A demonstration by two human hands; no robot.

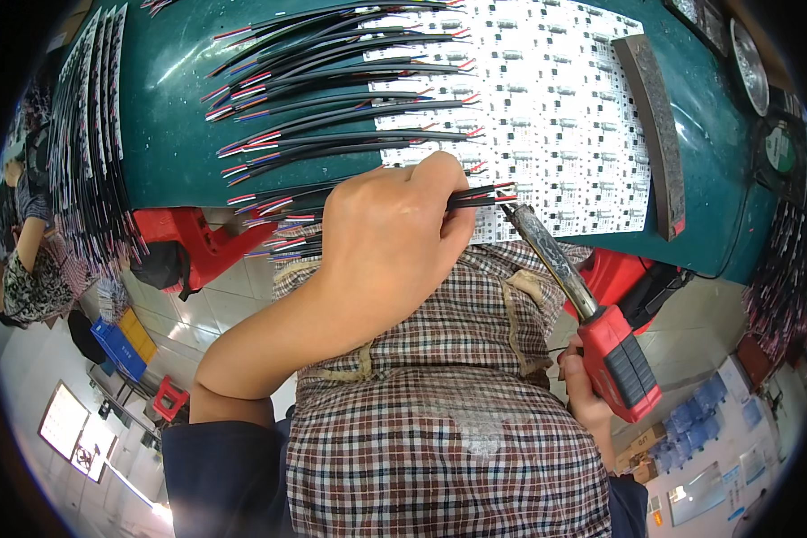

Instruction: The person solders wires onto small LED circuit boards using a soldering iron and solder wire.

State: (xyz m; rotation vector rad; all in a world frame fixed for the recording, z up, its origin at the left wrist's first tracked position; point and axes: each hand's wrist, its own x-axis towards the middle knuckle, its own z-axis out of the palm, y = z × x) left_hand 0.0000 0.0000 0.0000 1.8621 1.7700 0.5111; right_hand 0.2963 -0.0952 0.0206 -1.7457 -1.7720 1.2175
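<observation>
My left hand [390,220] reaches over the front edge of a white circuit board panel [592,99], its fingers closed on a black cable [477,199]. The cable's red and black wire ends stick out past my fingertips. Down at the right, my right hand [587,394] is wrapped round a soldering iron [623,363] with a red and black handle. Its long metal barrel slants up to the left, and the tip sits at the wire ends, close to the panel; whether it touches them I cannot tell. Several more black cables [323,99] lie in rows with their right ends on the panel.
A dark, flat bar [655,134] rests along the panel's right edge on the green table [179,108]. Panels with hanging cables [90,161] stand at the far left. A metal bowl [749,67] is at the far right. Red stools [193,247] and another person [40,251] are beyond the table.
</observation>
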